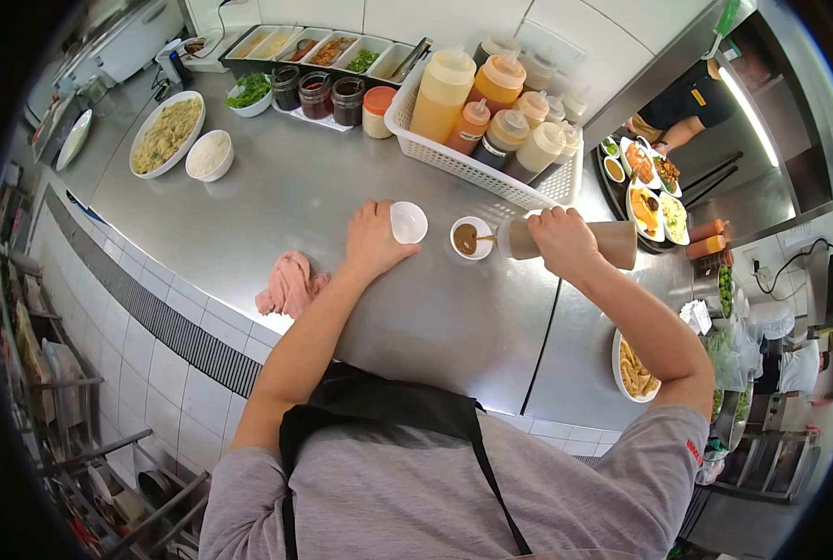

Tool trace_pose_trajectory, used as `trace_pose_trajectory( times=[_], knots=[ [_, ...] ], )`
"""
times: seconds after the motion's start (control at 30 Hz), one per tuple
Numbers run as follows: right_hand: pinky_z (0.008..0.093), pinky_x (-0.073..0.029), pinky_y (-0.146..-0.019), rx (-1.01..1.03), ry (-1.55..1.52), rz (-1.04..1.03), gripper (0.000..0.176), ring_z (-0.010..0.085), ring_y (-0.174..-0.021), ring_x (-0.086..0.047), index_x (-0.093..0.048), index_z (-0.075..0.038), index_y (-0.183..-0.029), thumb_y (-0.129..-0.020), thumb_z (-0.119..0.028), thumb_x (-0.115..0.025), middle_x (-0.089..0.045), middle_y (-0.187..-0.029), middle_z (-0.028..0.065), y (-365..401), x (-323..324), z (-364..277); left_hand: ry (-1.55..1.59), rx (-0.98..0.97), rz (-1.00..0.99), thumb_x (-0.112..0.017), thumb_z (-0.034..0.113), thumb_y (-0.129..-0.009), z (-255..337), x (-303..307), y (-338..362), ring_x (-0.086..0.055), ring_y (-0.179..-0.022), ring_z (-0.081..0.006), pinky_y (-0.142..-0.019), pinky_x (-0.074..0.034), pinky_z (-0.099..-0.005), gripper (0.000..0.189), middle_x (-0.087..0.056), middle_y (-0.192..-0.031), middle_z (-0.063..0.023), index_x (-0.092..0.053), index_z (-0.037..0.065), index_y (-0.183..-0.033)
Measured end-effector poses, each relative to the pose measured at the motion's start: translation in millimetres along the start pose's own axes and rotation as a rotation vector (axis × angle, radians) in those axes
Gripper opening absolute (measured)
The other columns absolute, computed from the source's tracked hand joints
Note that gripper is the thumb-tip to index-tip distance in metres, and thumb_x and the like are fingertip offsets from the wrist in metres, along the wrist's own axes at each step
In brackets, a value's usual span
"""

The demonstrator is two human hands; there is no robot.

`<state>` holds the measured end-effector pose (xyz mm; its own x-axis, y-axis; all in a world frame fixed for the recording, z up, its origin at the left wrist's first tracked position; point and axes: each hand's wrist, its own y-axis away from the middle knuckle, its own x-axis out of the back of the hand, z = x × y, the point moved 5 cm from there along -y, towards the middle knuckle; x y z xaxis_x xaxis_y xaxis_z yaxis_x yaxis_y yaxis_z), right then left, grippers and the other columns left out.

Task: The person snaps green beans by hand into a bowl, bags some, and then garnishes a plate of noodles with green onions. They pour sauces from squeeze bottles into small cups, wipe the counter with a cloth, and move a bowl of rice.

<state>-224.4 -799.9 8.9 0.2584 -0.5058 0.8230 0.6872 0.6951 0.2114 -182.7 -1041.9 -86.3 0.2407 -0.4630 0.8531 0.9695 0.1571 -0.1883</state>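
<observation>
Hands, both engaged: your right hand (566, 241) is closed around the squeeze bottle; your left hand (376, 238) is part-curled, thumb and fingers against the empty-looking cup (409, 222). Worktop (454, 327): bare metal, carrying both cups. White basket (454, 166): just beyond, packed with upright bottles. Pink cloth (290, 283): near edge, left of your left forearm. Squeeze bottle (616, 245): tipped almost level, nozzle at the sauce cup (455, 245), which sits between your hands. Brown sauce (466, 240): a thin stream from nozzle to cup, pooled inside; exact depth cannot be told. Risks, judged: a harder squeeze could splash or overfill; nozzle drift could streak the worktop; a nozzle knock could slide the light sauce cup, which neither hand steadies.
</observation>
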Motion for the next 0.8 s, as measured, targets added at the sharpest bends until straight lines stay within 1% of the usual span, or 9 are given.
trace_pose_trajectory(
  times=[0.27,0.37,0.47,0.5,0.57,0.6,0.63,0.73,0.8],
  knots=[
    [0.0334,-0.047,-0.07,-0.068,-0.073,-0.104,0.024,0.0198,-0.084,-0.059,-0.054,-0.004,-0.092,-0.07,-0.01,-0.06,-0.06,-0.087,0.0084,5.8,-10.8,2.1,0.111,-0.113,0.083,-0.079,0.041,-0.051,-1.9,-12.4,-2.6,-0.048,-0.096,-0.0324,-0.082,-0.038,-0.0421,0.084,-0.049,-0.103,-0.0142,-0.045,0.004,-0.118],
    [0.0352,-0.049,-0.07,-0.196,-0.263,-0.177,0.032,0.0233,-0.085,-0.06,-0.054,-0.002,-0.093,-0.067,-0.017,-0.065,-0.06,-0.088,0.0114,11.8,-19.5,7.4,0.048,-0.165,0.192,-0.079,0.042,-0.052,0.9,-8.3,5.7,-0.047,-0.099,-0.0307,-0.085,-0.036,-0.0415,0.087,-0.049,-0.106,-0.0146,-0.043,0.004,-0.121],
    [0.0365,-0.048,-0.075,-0.262,-0.648,-0.295,0.059,0.0306,-0.087,-0.06,-0.054,0.001,-0.094,-0.053,-0.036,-0.075,-0.062,-0.088,0.0172,21.0,-28.5,9.9,0.084,-0.139,0.178,-0.078,0.043,-0.052,-2.1,-7.3,3.6,-0.046,-0.103,-0.0314,-0.088,-0.034,-0.0422,0.092,-0.049,-0.108,-0.0161,-0.04,0.002,-0.124],
    [0.0365,-0.048,-0.075,-0.26,-0.642,-0.291,0.059,0.0306,-0.087,-0.06,-0.054,0.001,-0.094,-0.053,-0.036,-0.075,-0.062,-0.088,0.0172,23.0,-31.2,10.6,0.085,-0.137,0.185,-0.078,0.043,-0.052,-4.2,-8.5,5.2,-0.046,-0.103,-0.0314,-0.088,-0.034,-0.0422,0.092,-0.049,-0.108,-0.0161,-0.04,0.002,-0.124],
    [0.0369,-0.047,-0.078,-0.355,-0.931,-0.319,0.065,0.0324,-0.087,-0.06,-0.055,0.002,-0.098,-0.053,-0.04,-0.076,-0.062,-0.091,0.0199,33.0,-36.6,14.0,0.021,-0.186,0.22,-0.078,0.044,-0.053,-5.1,-10.0,5.7,-0.044,-0.105,-0.0319,-0.089,-0.033,-0.0427,0.091,-0.049,-0.109,-0.0169,-0.04,0.002,-0.124],
    [0.0362,-0.045,-0.081,-0.31,-1.022,-0.178,0.071,0.0337,-0.089,-0.059,-0.056,0.003,-0.101,-0.052,-0.043,-0.077,-0.061,-0.093,0.0223,32.3,-38.4,21.1,0.064,-0.165,0.194,-0.078,0.045,-0.053,-5.5,-7.4,1.3,-0.044,-0.105,-0.0322,-0.089,-0.033,-0.0431,0.091,-0.049,-0.109,-0.0172,-0.04,0.002,-0.124],
    [0.036,-0.044,-0.085,-0.325,-1.065,-0.19,0.08,0.0326,-0.094,-0.059,-0.05,0.003,-0.112,-0.052,-0.041,-0.079,-0.061,-0.097,0.0206,29.4,-17.1,28.5,0.109,-0.142,0.159,-0.077,0.045,-0.054,-5.7,-7.7,4.3,-0.044,-0.105,-0.0326,-0.09,-0.032,-0.0435,0.09,-0.048,-0.11,-0.0175,-0.04,0.002,-0.124],
    [0.0368,-0.04,-0.093,-0.21,-1.483,0.333,0.096,0.0237,-0.111,-0.05,-0.032,0.001,-0.126,-0.052,-0.031,-0.084,-0.053,-0.116,0.0137,17.5,24.8,67.1,0.074,-0.163,0.196,-0.076,0.045,-0.054,-7.1,-10.3,5.5,-0.046,-0.102,-0.0331,-0.088,-0.034,-0.0435,0.089,-0.049,-0.109,-0.0175,-0.04,0.003,-0.124],
    [0.0346,-0.04,-0.092,-0.182,-1.577,0.572,0.086,0.0196,-0.11,-0.049,-0.032,0.0,-0.126,-0.06,-0.022,-0.081,-0.051,-0.117,0.0116,6.0,79.9,95.3,0.064,-0.169,0.215,-0.076,0.045,-0.055,-7.7,-12.4,6.5,-0.046,-0.101,-0.0329,-0.087,-0.035,-0.0434,0.087,-0.049,-0.108,-0.0172,-0.041,0.003,-0.123]
  ],
)
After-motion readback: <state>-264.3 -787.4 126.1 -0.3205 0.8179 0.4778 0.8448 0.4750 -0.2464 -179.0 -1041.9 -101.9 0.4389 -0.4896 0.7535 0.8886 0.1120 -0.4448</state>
